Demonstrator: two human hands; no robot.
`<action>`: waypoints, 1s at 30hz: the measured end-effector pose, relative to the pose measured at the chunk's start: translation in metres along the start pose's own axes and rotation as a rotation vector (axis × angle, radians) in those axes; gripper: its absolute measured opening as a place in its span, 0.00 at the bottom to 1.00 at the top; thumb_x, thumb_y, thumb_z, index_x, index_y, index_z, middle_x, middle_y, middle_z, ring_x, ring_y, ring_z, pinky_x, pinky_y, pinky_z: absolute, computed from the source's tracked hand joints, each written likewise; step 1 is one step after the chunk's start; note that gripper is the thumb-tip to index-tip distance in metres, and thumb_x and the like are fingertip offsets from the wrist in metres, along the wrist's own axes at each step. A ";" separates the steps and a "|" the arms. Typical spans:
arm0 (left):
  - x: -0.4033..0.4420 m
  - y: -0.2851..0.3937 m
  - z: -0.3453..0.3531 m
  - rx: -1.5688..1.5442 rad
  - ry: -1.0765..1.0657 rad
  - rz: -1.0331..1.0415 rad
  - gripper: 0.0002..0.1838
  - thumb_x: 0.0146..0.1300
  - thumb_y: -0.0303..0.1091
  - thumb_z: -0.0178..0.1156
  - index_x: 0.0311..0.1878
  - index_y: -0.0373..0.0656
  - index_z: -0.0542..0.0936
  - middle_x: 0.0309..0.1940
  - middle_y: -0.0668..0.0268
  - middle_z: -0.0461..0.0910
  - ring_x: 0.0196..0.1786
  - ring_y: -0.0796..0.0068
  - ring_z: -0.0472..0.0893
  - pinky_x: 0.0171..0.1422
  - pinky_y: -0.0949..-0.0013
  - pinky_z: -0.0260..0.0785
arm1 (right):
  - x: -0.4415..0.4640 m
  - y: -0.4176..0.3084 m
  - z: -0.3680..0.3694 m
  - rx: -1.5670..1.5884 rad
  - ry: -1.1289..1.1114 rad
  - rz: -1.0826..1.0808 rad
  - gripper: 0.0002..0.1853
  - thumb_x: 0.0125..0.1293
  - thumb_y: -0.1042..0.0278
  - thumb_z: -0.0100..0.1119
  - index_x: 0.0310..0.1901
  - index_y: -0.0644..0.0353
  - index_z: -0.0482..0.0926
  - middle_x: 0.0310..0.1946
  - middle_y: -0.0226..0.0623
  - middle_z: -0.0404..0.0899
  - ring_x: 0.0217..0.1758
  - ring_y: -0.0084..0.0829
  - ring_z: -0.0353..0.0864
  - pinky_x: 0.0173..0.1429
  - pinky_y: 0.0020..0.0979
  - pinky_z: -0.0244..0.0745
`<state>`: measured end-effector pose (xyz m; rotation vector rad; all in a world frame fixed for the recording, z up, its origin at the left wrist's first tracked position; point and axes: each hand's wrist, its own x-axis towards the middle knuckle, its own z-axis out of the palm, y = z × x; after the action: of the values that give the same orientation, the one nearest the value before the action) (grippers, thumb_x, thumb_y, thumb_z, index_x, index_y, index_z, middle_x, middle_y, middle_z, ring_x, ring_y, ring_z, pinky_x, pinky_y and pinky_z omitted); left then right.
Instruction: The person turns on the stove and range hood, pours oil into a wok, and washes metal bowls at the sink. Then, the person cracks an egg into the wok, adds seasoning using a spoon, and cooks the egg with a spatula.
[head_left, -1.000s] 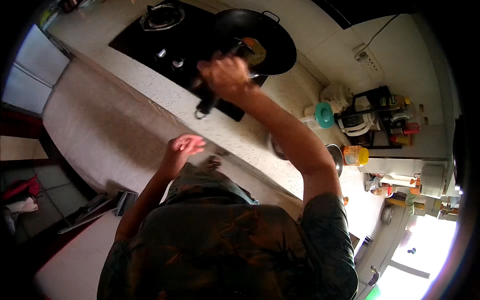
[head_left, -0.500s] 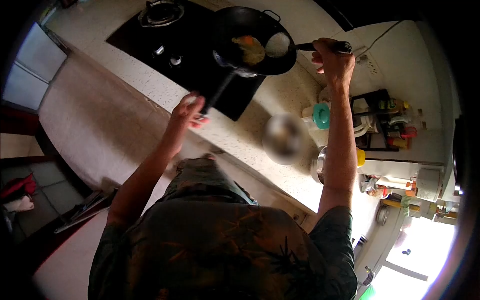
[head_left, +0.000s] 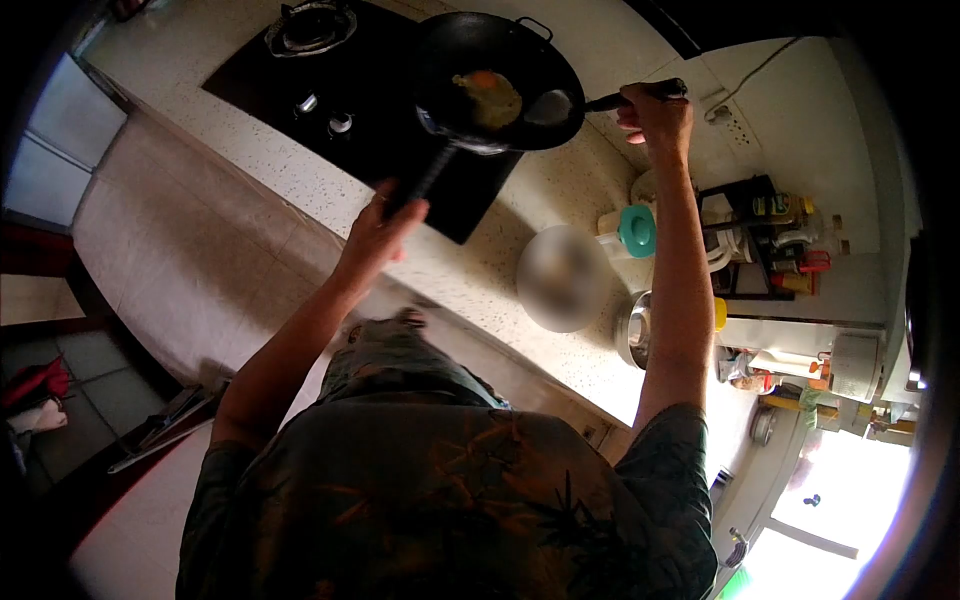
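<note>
A black wok rests over the dark stove at the top centre, with a fried egg in it. My left hand is wrapped round the wok's long handle. At the wok's right edge my right hand is closed on the black handle of a spatula. The spatula's pale blade lies inside the wok, to the right of the egg and apart from it.
A second burner and two knobs are on the stove. Right of it on the counter stand a blurred round plate, a teal-lidded container and a metal bowl. A black rack holds bottles.
My right hand has moved from over the wok to its right side, with the spatula. My left hand has come up from below and taken hold of the wok's handle.
</note>
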<state>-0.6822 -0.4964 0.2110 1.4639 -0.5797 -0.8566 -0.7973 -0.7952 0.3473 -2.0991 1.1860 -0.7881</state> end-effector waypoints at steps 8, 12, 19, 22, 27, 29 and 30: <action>0.002 -0.010 -0.001 0.054 0.012 0.017 0.18 0.63 0.37 0.48 0.54 0.40 0.65 0.20 0.73 0.63 0.20 0.85 0.64 0.21 0.79 0.60 | 0.005 0.014 0.001 0.164 -0.007 0.040 0.09 0.52 0.67 0.58 0.28 0.65 0.79 0.19 0.40 0.78 0.18 0.27 0.79 0.19 0.26 0.76; 0.003 -0.015 -0.006 0.073 -0.031 0.023 0.26 0.58 0.50 0.50 0.54 0.43 0.64 0.24 0.71 0.64 0.24 0.83 0.66 0.23 0.78 0.62 | 0.008 0.023 0.002 0.211 -0.004 0.047 0.09 0.52 0.68 0.58 0.29 0.66 0.78 0.19 0.41 0.78 0.19 0.28 0.79 0.19 0.27 0.77; 0.003 -0.017 -0.007 0.089 -0.021 -0.015 0.34 0.52 0.62 0.52 0.55 0.46 0.64 0.32 0.66 0.68 0.31 0.77 0.70 0.27 0.75 0.68 | 0.010 0.026 -0.001 0.238 0.050 0.016 0.08 0.51 0.70 0.58 0.31 0.66 0.78 0.19 0.40 0.78 0.19 0.26 0.78 0.21 0.25 0.76; 0.007 -0.022 -0.011 0.136 -0.007 -0.034 0.34 0.53 0.61 0.52 0.56 0.46 0.64 0.33 0.65 0.70 0.32 0.76 0.70 0.27 0.74 0.68 | 0.019 0.036 0.002 0.283 0.029 -0.010 0.08 0.52 0.70 0.58 0.32 0.66 0.79 0.20 0.40 0.77 0.20 0.26 0.77 0.22 0.26 0.76; 0.011 -0.025 -0.013 0.125 0.043 0.016 0.27 0.57 0.49 0.52 0.56 0.43 0.65 0.26 0.69 0.68 0.24 0.83 0.67 0.23 0.78 0.65 | 0.032 0.060 0.012 0.405 -0.043 -0.037 0.09 0.53 0.71 0.57 0.34 0.67 0.78 0.21 0.42 0.78 0.21 0.27 0.78 0.23 0.27 0.77; 0.012 -0.024 -0.012 0.117 0.064 0.048 0.22 0.60 0.40 0.54 0.55 0.41 0.66 0.20 0.73 0.66 0.17 0.88 0.64 0.20 0.81 0.63 | 0.035 0.065 0.015 0.452 -0.041 -0.069 0.09 0.53 0.72 0.57 0.35 0.67 0.78 0.22 0.42 0.78 0.22 0.29 0.79 0.24 0.27 0.78; 0.011 -0.024 -0.012 0.113 0.068 0.069 0.22 0.60 0.39 0.53 0.55 0.40 0.67 0.19 0.74 0.66 0.17 0.88 0.63 0.20 0.81 0.63 | 0.036 0.067 0.015 0.454 -0.042 -0.069 0.09 0.53 0.72 0.57 0.35 0.67 0.78 0.22 0.42 0.78 0.22 0.29 0.79 0.24 0.27 0.78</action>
<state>-0.6694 -0.4954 0.1845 1.5600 -0.6323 -0.7277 -0.8061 -0.8528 0.2954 -1.7756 0.8208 -0.9396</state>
